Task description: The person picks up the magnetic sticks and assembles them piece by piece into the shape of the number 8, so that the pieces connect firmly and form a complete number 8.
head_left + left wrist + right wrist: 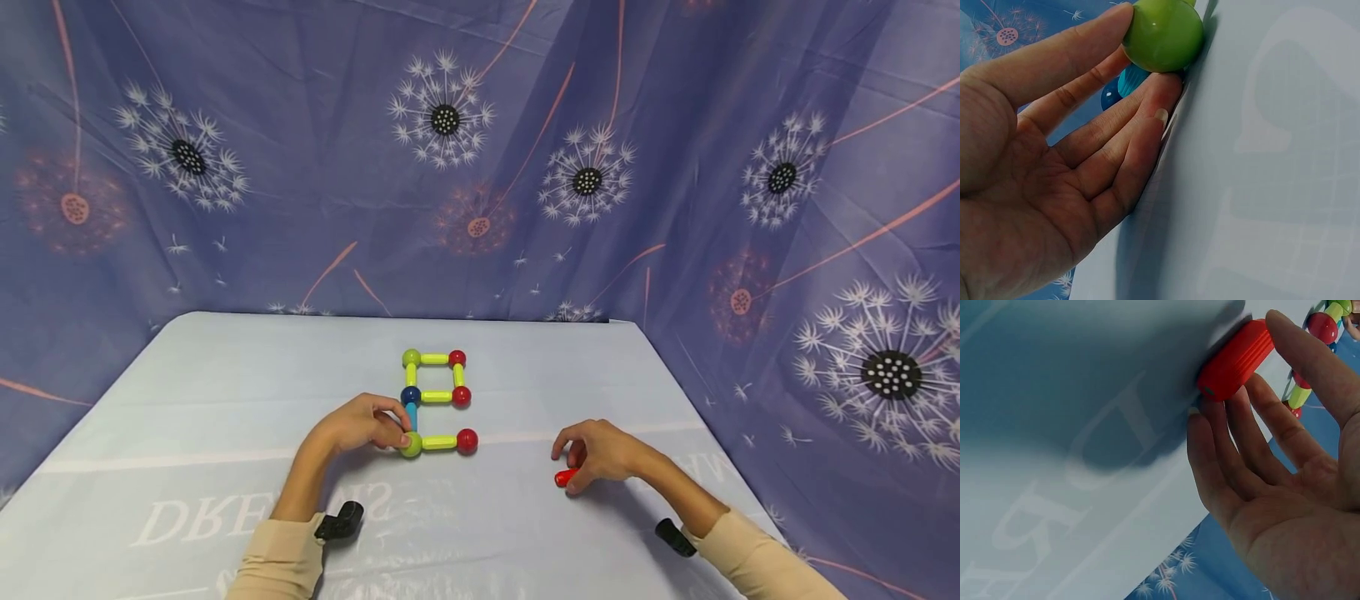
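Observation:
A flat figure of toy building rods and balls lies on the table, a square with an open arm below it. My left hand point(367, 422) pinches its lower-left green ball point(410, 444), thumb on the ball and index finger by the blue rod point(411, 416). That rod runs up to a dark blue ball point(410, 396). From the green ball a yellow-green rod point(439, 442) leads to a red ball point(467, 441). Right of the figure, my right hand point(603, 452) holds a loose ribbed red rod point(1236, 360) between thumb and fingers, close over the table.
The square's upper corners are another green ball point(411, 358) and a red ball point(457, 359); a further red ball point(461, 396) is at its lower right. The pale table point(225, 375) bears faint mirrored lettering. A purple dandelion-print cloth point(315, 167) hangs behind and to the sides.

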